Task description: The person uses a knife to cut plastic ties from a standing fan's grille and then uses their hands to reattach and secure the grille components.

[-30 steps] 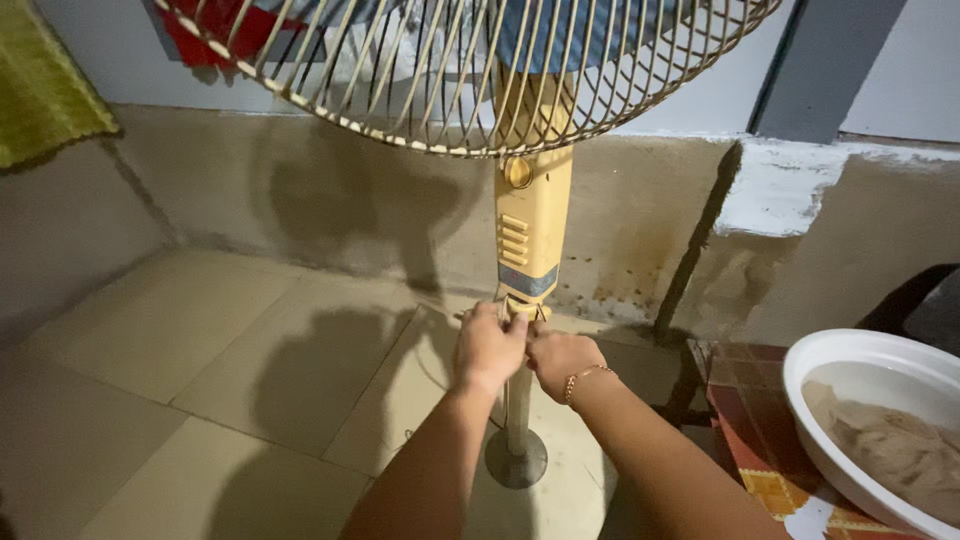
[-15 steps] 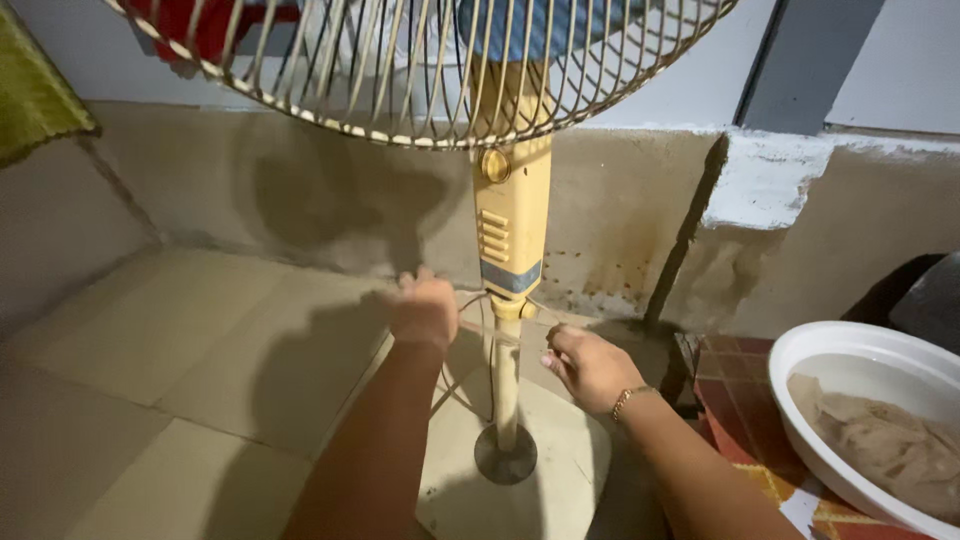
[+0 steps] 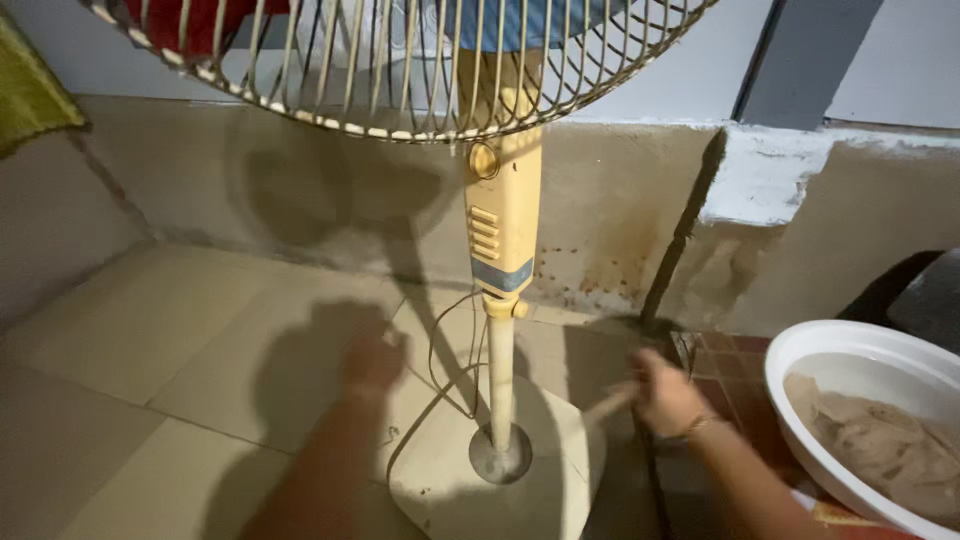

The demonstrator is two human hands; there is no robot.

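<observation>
Pedestal fan standing upright on tiled floor near wall, base bearing weight. Left hand hovering beside pole, blurred, grip unclear. Right hand apparently holding nothing, openness unclear.

- Round white plastic basin at right, holding wet brownish cloth
- Yellow-green cloth hanging at left
- Beige floor tiles
- Stained concrete wall
</observation>
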